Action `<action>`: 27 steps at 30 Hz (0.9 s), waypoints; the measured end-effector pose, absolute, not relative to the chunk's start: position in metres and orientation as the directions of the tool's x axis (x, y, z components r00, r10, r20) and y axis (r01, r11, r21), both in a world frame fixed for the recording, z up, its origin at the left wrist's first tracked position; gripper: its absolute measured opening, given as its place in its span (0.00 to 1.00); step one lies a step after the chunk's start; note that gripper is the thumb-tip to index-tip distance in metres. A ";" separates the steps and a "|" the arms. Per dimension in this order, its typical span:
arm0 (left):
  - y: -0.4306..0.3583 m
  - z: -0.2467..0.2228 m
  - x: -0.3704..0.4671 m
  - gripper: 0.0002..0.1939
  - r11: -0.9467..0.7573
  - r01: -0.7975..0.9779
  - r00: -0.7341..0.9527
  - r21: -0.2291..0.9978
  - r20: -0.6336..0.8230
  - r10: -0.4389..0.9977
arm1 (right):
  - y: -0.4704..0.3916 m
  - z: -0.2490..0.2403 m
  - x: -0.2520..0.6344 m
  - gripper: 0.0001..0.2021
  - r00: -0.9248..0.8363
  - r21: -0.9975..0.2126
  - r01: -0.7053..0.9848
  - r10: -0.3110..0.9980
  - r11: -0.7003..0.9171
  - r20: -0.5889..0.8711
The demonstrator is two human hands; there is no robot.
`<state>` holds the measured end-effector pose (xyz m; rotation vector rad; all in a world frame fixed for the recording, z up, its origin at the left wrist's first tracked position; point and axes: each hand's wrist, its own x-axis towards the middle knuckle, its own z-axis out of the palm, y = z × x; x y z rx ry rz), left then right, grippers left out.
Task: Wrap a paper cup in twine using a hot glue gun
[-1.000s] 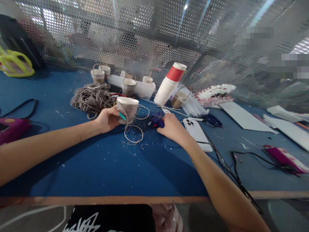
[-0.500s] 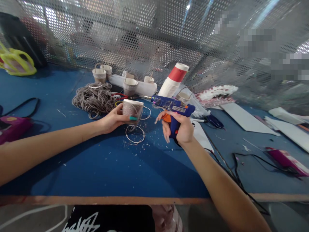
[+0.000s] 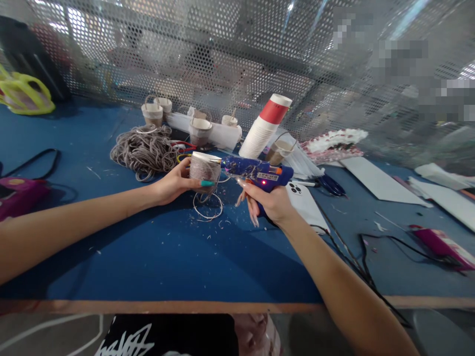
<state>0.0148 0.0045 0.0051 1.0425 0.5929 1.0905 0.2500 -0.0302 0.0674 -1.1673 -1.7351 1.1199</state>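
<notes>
Nearer than a cord-wrapped cup [image 3: 202,172], a blue tabletop [image 3: 163,262] strewn with pale scraps runs to its brown edge, and a thin loop of cord [image 3: 206,219] lies just below the cup. The cup, at the middle of the view, sits upright in the person's left hand [image 3: 172,187]; the thumb, with a teal nail, crosses its near side while the fingers go round behind, a pinch that seems to steady it and leave the white rim free. Whether its base touches the table cannot be told. Right of the cup, the right hand [image 3: 276,202] wraps the grip of a blue glue gun [image 3: 248,168], some fingers loosely extended; whether the trigger is squeezed is unclear. The gun is almost level, probably so its metal nozzle can reach the rim; contact there is too small to confirm. Farther right of the cup, past the gripping hand, lies a white phone [image 3: 308,210], camera side up. Left of the cup and slightly beyond, a heap of grey cord [image 3: 144,153] is perhaps kept close for easy reach. Behind the cup stand small handled pots [image 3: 199,136]; beyond and right of it leans a stack of paper cups [image 3: 258,137]. Farthest behind the cup rises a perforated metal screen [image 3: 230,59].
</notes>
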 end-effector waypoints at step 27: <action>0.007 0.005 0.012 0.28 0.120 -0.454 0.398 0.883 0.081 0.914 | -0.026 0.065 0.253 0.24 -0.284 -0.906 0.344 0.947 0.245 0.149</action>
